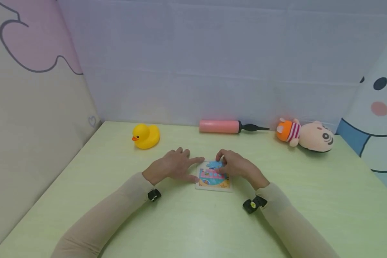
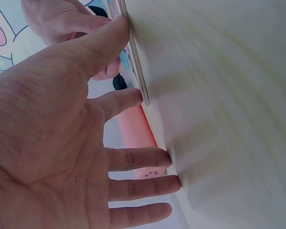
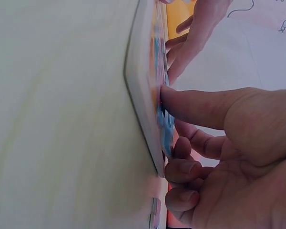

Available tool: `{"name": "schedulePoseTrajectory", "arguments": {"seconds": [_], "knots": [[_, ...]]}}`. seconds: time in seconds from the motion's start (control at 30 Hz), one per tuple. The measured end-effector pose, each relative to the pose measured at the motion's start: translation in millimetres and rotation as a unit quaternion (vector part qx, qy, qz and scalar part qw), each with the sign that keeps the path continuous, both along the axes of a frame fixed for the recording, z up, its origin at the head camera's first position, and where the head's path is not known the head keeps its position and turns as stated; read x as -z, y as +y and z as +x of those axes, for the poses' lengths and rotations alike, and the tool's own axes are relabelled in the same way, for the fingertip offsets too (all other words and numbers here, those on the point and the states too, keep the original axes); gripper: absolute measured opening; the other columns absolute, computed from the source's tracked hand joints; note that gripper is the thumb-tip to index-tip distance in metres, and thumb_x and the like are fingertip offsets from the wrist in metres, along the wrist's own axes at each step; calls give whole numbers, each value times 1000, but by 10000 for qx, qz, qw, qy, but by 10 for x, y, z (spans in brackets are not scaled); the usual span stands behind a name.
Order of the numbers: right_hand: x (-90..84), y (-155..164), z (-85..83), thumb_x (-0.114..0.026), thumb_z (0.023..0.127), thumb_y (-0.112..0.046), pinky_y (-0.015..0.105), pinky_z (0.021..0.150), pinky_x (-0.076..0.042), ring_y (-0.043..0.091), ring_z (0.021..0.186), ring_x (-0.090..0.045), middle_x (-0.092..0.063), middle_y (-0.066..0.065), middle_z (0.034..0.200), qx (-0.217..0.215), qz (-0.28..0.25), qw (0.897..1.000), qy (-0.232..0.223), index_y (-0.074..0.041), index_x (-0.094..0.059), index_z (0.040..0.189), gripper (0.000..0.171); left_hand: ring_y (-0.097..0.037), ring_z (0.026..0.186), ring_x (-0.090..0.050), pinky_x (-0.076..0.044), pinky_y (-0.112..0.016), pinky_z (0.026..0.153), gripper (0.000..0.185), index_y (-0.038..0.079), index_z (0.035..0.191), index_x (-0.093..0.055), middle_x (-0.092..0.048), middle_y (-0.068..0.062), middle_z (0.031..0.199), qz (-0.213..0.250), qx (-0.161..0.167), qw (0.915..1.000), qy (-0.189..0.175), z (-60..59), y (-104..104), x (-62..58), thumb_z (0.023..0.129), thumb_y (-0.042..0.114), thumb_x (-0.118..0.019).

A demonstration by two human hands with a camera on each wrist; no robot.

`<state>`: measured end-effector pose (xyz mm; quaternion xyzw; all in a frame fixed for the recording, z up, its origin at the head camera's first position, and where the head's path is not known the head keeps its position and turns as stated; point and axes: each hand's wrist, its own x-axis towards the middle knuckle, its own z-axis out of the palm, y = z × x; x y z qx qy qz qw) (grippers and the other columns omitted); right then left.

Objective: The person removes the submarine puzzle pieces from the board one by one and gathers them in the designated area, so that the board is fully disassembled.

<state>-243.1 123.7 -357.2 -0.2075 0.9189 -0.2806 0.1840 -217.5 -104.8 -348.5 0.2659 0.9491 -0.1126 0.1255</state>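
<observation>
Both hands low and close together, forearms angled inward

The left hand (image 1: 172, 165) lies flat with fingers straight and spread, thumb stretched toward the right. The right hand (image 1: 237, 165) arches, thumb pressed down straight, other fingers curled. Both forearms wear pale sleeves with a black wrist mount.

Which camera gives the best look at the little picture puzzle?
The head view: the puzzle board lies face-up between both hands, its colourful picture visible. Both wrist views show only its thin edge, seen side-on against fingers.
</observation>
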Motion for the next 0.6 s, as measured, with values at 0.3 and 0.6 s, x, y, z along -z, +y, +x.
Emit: {"name": "schedulePoseTrajectory", "arguments": {"seconds": [0.3, 0.6], "knots": [[-3, -34, -15, -74, 91, -9, 39, 87, -44, 24, 96, -50, -55, 11, 104, 22, 1, 9998, 187, -1, -56, 110, 27, -29, 107, -48, -48, -39, 85, 77, 39, 157, -30, -51, -16, 133, 10, -10, 10000, 55, 2, -6, 5, 91, 73, -50], [-1, -22, 7, -73, 91, -6, 37, 82, -44, 23, 92, -52, -57, 8, 101, 44, -293, 9996, 5, -4, -54, 106, 25, -28, 107, -47, -48, -37, 84, 78, 40, 157, -29, -51, -15, 132, -22, -14, 10000, 15, -6, -11, 17, 90, 74, -49]]}}
